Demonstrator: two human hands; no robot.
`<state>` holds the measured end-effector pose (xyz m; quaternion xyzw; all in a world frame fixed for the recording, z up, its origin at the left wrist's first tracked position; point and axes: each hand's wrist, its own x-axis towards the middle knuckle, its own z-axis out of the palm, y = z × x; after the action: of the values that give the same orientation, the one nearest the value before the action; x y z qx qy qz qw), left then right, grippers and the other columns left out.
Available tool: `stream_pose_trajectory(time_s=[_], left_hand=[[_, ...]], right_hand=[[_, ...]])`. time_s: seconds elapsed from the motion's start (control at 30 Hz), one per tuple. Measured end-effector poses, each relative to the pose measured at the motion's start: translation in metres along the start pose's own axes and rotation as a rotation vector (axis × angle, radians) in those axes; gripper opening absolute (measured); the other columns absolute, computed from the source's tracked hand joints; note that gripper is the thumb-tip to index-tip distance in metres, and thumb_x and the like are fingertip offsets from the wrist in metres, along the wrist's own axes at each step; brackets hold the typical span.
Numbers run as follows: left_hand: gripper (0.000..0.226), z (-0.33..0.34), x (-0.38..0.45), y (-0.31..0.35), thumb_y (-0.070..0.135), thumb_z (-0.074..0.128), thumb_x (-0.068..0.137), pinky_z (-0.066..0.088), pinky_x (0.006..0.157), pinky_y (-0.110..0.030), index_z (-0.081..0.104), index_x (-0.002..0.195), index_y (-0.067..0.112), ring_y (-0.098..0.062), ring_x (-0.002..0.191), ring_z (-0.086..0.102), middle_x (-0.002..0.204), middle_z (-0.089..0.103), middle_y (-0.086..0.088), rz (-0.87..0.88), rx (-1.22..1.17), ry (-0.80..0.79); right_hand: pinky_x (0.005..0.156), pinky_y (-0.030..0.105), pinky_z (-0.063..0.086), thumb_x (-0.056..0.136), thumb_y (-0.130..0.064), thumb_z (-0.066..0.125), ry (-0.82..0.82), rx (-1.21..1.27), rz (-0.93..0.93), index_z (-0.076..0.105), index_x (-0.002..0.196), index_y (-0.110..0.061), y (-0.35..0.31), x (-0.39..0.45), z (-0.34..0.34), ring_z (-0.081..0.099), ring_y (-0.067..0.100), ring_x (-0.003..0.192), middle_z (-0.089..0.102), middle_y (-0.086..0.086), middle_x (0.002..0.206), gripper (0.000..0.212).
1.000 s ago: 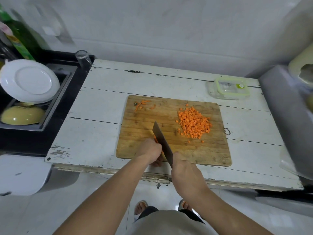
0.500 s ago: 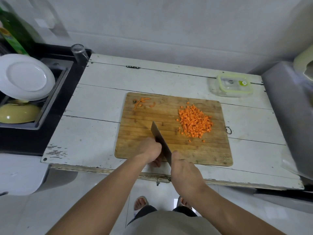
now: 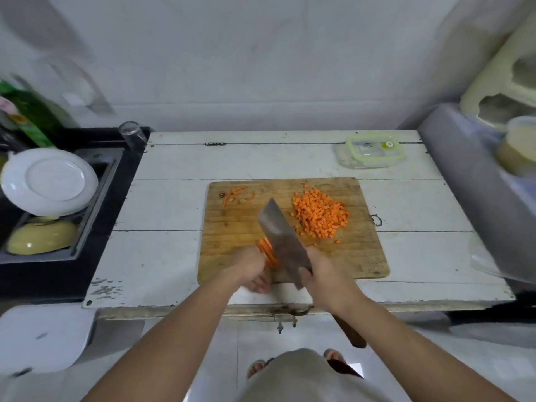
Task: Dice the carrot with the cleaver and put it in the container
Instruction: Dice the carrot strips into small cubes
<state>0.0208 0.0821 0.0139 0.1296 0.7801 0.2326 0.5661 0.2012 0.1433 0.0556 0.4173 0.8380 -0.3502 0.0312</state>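
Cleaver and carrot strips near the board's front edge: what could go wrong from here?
1. The left hand holds the carrot strips right against the cleaver blade; its fingers could get nicked.
2. Cutting happens close to the cutting board's near edge, so pieces may drop to the floor.
3. The container sits lidded at the table's far side; the diced pile cannot go in until it is opened.

We have only one view, from a camera on the person's head; it looks forward and steeply down, so we see the white table [image 3: 174,256] from above and from its near edge; the cutting board [image 3: 237,227] lies close under the centre, the wall stands behind; the wide lens bends the edges, where a sink [image 3: 95,198] appears at left; both forearms enter from below.
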Motion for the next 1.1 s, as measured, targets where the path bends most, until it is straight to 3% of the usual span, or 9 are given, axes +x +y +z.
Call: stream_pose_trajectory(time_s=[0.1,0.2,0.3,0.37,0.53,0.73,0.83,0.97,1.1], left_hand=[[0.027,-0.022,0.001,0.001,0.024,0.034,0.109,0.06,0.064,-0.037,0.059,0.106,0.015,-0.032,0.074,0.075,0.085,0.074,-0.017,0.145,0.257,0.095],[0.019,-0.05,0.006,0.002,0.034,0.044,0.104,0.054,0.083,-0.037,0.057,0.115,0.026,-0.023,0.103,0.065,0.114,0.068,-0.001,0.705,0.954,0.394],[0.056,-0.059,0.02,0.007,0.031,0.051,0.097,0.032,0.116,-0.038,0.041,0.151,0.026,-0.022,0.146,0.033,0.156,0.039,0.001,1.084,1.442,0.172],[0.062,-0.053,0.027,0.012,0.031,0.049,0.096,0.023,0.121,-0.037,0.037,0.156,0.023,-0.023,0.148,0.029,0.158,0.038,-0.002,1.152,1.555,0.112],[0.036,-0.044,0.035,0.009,0.039,0.051,0.097,0.041,0.097,-0.034,0.061,0.125,0.019,-0.022,0.116,0.052,0.123,0.058,-0.001,1.138,1.469,0.198],[0.034,-0.008,0.029,-0.029,0.038,0.056,0.102,0.043,0.102,-0.031,0.06,0.128,0.017,-0.018,0.117,0.047,0.123,0.054,0.001,0.846,0.932,0.53],[0.04,0.006,0.031,-0.048,0.035,0.062,0.099,0.047,0.095,-0.033,0.063,0.134,0.017,-0.02,0.111,0.05,0.119,0.059,0.0,0.895,0.805,0.667],[0.039,0.002,0.046,-0.064,0.026,0.077,0.09,0.051,0.09,-0.029,0.07,0.127,0.017,-0.018,0.104,0.054,0.113,0.066,0.003,1.055,0.62,0.707],[0.025,0.001,0.055,-0.067,0.012,0.076,0.09,0.052,0.087,-0.029,0.076,0.115,0.016,-0.02,0.097,0.058,0.107,0.067,0.002,1.192,0.579,0.691]], right_hand=[[0.049,0.037,0.054,0.101,-0.021,0.05,-0.004,0.229,0.111,0.049,0.115,-0.024,0.015,0.0,-0.02,0.067,0.023,0.053,0.064,0.003,0.091,0.015],[0.044,0.033,0.05,0.102,-0.019,0.049,0.043,0.26,0.178,0.047,0.114,-0.02,0.029,0.002,-0.03,0.062,0.02,0.043,0.062,0.003,0.091,0.012],[0.043,0.031,0.049,0.102,-0.017,0.048,0.055,0.274,0.212,0.047,0.119,-0.021,0.035,-0.001,-0.033,0.065,0.023,0.046,0.063,0.002,0.094,0.017],[0.046,0.036,0.054,0.102,-0.017,0.048,0.043,0.265,0.212,0.048,0.12,-0.018,0.035,-0.004,-0.032,0.068,0.027,0.05,0.064,0.006,0.093,0.018],[0.048,0.043,0.057,0.102,-0.017,0.05,0.037,0.269,0.186,0.049,0.116,-0.016,0.035,-0.009,-0.029,0.068,0.029,0.05,0.064,0.01,0.086,0.014],[0.042,0.025,0.048,0.102,-0.016,0.047,0.029,0.169,0.194,0.049,0.104,-0.025,0.03,-0.006,-0.026,0.064,0.019,0.051,0.063,0.004,0.082,0.01],[0.062,0.043,0.056,0.098,-0.018,0.045,0.048,-0.136,0.13,0.052,0.103,-0.015,0.025,0.004,-0.017,0.064,0.026,0.07,0.063,0.006,0.086,0.01],[0.052,0.034,0.038,0.097,-0.01,0.045,0.04,-0.346,0.094,0.042,0.109,-0.016,0.005,0.018,0.005,0.048,0.026,0.063,0.049,0.003,0.076,0.014],[0.059,0.038,0.038,0.093,0.0,0.041,-0.023,-0.465,0.036,0.037,0.117,-0.017,-0.013,0.022,0.025,0.06,0.035,0.077,0.06,0.012,0.086,0.03]])
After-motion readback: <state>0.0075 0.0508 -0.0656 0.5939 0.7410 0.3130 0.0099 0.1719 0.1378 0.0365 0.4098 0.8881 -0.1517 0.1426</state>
